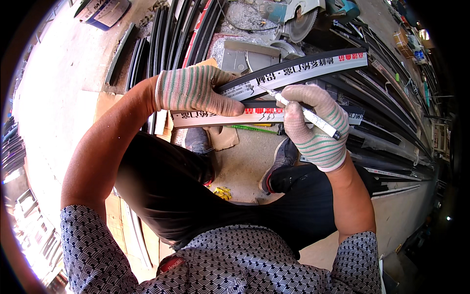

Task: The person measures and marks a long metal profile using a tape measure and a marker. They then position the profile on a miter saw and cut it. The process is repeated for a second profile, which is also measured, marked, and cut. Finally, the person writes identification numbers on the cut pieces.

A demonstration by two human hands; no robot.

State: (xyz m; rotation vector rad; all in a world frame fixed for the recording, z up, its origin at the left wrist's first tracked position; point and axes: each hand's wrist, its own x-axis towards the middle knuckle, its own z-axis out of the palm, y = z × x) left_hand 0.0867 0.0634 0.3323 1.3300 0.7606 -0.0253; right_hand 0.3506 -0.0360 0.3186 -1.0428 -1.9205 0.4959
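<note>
My left hand [200, 91], in a striped knit glove, is closed on the left end of a dark metal profile strip [313, 69] that carries a white printed film. The strip slants up to the right. Between the gloved fingers of my right hand [317, 128] is a white marker pen [320, 122] with a dark rear end. Its tip points up and left, at or just over the film, where dark handwritten strokes show. Just below, a second film-covered profile strip [225, 117] lies across in front of me, partly hidden by both hands and with handwriting on it too.
Beyond the strips stands a cutting saw with a round blade [301, 25] amid metal shavings. Long dark profiles [164, 39] lie at the far left, with more [387, 112] stacked at right. A bucket [103, 12] stands far left. Yellow crumpled scraps [223, 192] lie between my feet.
</note>
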